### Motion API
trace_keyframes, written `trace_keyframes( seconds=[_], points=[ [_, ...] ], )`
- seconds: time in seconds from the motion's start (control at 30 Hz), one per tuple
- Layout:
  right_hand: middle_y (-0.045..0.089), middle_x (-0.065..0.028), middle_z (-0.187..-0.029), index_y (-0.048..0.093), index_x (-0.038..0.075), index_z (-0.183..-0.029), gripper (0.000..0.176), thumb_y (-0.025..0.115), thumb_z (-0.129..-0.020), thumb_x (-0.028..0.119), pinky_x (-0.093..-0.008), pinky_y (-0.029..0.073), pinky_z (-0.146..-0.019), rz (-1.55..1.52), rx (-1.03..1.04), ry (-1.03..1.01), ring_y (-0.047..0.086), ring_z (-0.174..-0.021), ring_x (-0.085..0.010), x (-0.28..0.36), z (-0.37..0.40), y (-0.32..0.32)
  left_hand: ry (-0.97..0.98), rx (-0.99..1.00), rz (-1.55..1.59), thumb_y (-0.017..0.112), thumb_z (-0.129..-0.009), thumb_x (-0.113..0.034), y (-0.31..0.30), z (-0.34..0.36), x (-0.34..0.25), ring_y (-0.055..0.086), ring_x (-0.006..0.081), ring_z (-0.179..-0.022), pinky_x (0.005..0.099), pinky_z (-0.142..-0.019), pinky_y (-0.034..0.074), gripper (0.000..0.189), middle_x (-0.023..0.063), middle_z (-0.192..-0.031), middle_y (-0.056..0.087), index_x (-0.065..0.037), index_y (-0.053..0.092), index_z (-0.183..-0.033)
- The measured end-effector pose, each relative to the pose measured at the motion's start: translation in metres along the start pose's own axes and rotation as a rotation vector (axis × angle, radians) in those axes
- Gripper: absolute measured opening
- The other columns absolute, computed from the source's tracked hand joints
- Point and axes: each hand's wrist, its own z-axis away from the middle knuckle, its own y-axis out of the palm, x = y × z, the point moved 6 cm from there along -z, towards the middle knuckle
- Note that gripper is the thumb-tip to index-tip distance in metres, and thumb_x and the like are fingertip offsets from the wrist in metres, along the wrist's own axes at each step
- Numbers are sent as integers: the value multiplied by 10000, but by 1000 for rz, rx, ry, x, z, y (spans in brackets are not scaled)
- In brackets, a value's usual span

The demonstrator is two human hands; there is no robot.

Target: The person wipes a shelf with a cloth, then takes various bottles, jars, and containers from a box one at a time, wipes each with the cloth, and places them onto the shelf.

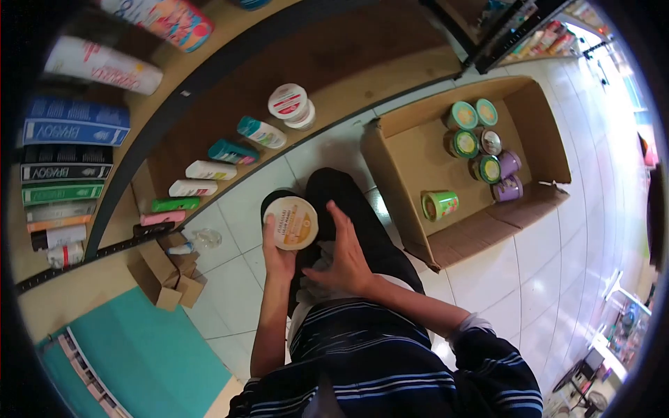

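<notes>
A round cream-coloured tub [292,223] with a yellow printed lid is in my left hand [279,259], its lid facing up toward me above my lap. The fingers of that hand wrap around the tub's near left side. My right hand [346,254] is just to the right of the tub, apart from it, with fingers stretched and thumb spread, holding nothing. On the low shelf ahead stand white tubs [288,102] with red-printed lids, one stacked over another. Beside them is a line of bottles [260,132].
An open cardboard box [400,182] on the tiled floor [492,275] at right holds several green, teal and purple tubs. A small opened carton [157,268] and a clear plastic item [207,239] lie at left. Boxes [75,132] and bottles line the upper shelf. A teal panel [143,348] is at lower left.
</notes>
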Motion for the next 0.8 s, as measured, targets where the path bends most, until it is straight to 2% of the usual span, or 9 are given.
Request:
trace_keyframes(
  seconds=[0.03, 0.13, 0.23, 0.37, 0.47, 0.6, 0.67, 0.73, 0.8],
  points=[
    [378, -183, -1232, 287, 78, -1290, 935, 771, -500, 193, -416, 340, -933, 73, 236, 22, 381, -1147, -338, -11, 13, 12, 75, -114, -113, 371, -819, -586, -4, -2, -9, 576, 311, -963, 393, -655, 529, 685, 173, -1118, 542, -21, 416, -1205],
    [508, -127, -1135, 440, 149, -1210, 693, 723, -591, 279, -423, 344, -920, 245, 812, 20, 468, -1087, -286, -47, 65, 42, 28, 5, -8, 356, -790, -651, 5, 2, -30, 569, 322, -976, 382, -606, 545, 764, 183, -1121, 535, -19, 397, -1218],
    [590, -103, -994, 574, 139, -1031, 427, 682, -643, 282, -405, 359, -900, 233, 912, -114, 539, -984, -261, -52, 69, 51, 49, 27, -35, 327, -769, -697, 13, 3, -39, 584, 315, -946, 371, -600, 550, 823, 189, -1099, 545, -8, 394, -1213],
    [603, -123, -936, 611, 119, -899, 252, 644, -681, 241, -408, 393, -850, 143, 945, -137, 556, -923, -297, -52, 69, 63, 13, 45, -61, 317, -769, -702, 17, 7, -38, 607, 292, -900, 372, -615, 549, 824, 178, -1065, 563, -4, 408, -1197],
    [615, -114, -913, 606, 91, -935, 242, 610, -710, 182, -360, 434, -801, 14, 928, 107, 582, -881, -252, -61, 53, 53, -13, 14, -148, 331, -758, -709, 12, 9, -34, 583, 299, -958, 366, -608, 552, 835, 170, -1123, 538, -14, 401, -1216],
    [609, -65, -906, 599, 8, -955, 239, 580, -730, 88, -277, 440, -785, -879, 12, 601, 545, -878, -123, -44, 1, -14, 52, -65, -401, 352, -769, -689, 10, 8, -27, 587, 257, -957, 332, -606, 547, 794, 153, -1103, 549, -23, 430, -1194],
    [593, -91, -893, 608, 37, -954, 234, 590, -726, 89, -293, 432, -790, -647, -8, 571, 555, -865, -174, -26, -10, -22, 20, -15, -518, 421, -792, -616, 20, 8, -22, 591, 211, -915, 352, -641, 542, 653, 102, -1024, 551, -63, 473, -1136],
    [554, -102, -870, 612, 90, -987, 273, 614, -714, 90, -313, 431, -756, -137, -44, 31, 535, -847, -227, 9, -21, -27, 10, 41, -528, 447, -813, -561, 33, 11, -18, 578, 184, -896, 348, -643, 539, 571, 89, -1009, 535, -76, 485, -1111],
    [540, -99, -876, 618, 101, -961, 275, 630, -686, 95, -327, 427, -731, -9, -88, -29, 518, -830, -239, 17, -24, -25, 252, 51, -654, 448, -840, -512, 41, 11, -24, 563, 165, -886, 334, -595, 543, 529, 97, -1019, 528, -53, 478, -1103]
  ],
)
